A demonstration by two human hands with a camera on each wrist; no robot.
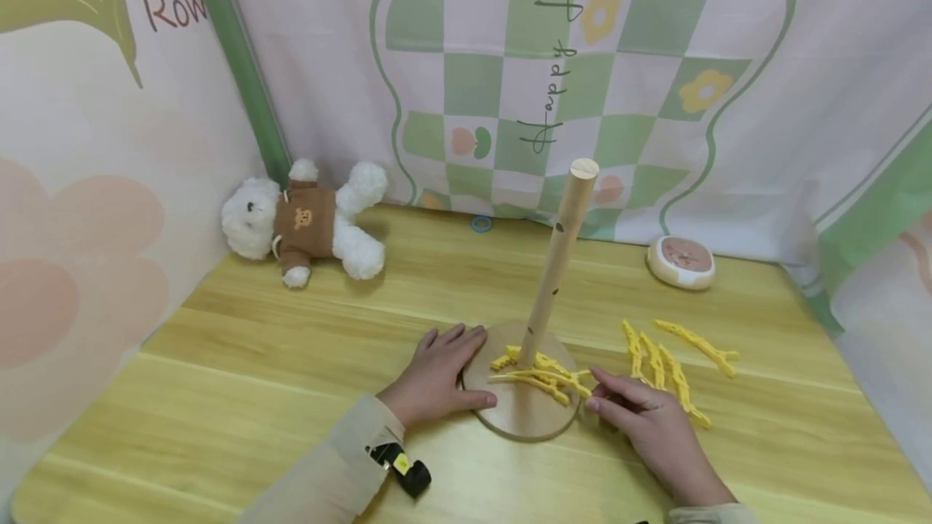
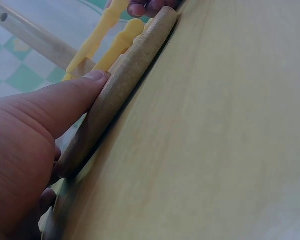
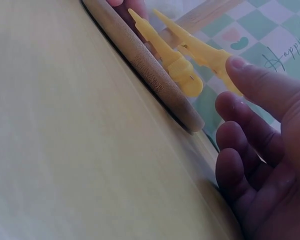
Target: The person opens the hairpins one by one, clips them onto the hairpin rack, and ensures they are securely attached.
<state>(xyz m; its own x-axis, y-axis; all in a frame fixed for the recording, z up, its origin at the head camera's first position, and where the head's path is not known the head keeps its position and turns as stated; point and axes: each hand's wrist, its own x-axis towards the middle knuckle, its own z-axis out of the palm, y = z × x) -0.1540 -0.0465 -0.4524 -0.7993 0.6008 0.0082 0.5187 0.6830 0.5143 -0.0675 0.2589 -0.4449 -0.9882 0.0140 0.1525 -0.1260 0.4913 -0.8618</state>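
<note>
A round wooden base (image 1: 520, 419) with an upright wooden pole (image 1: 561, 257) stands on the table; small dark holes show along the pole. My left hand (image 1: 440, 378) rests at the base's left edge, fingers extended and thumb (image 2: 85, 87) on the rim. Between thumb and fingertips, my right hand (image 1: 648, 423) pinches a yellow forked branch piece (image 3: 205, 52) by its forked end. That piece hangs over the base, its thin tip pointing left past the pole's foot. Other yellow branch pieces (image 3: 177, 72) lie on the base around the pole.
Several more yellow branch pieces (image 1: 680, 378) lie on the table right of the base. Farther back are a white plush toy (image 1: 306, 221) in a brown top, a small blue ring (image 1: 481, 223) and a rounded white device (image 1: 682, 263). A printed curtain (image 1: 480, 14) hangs behind the table.
</note>
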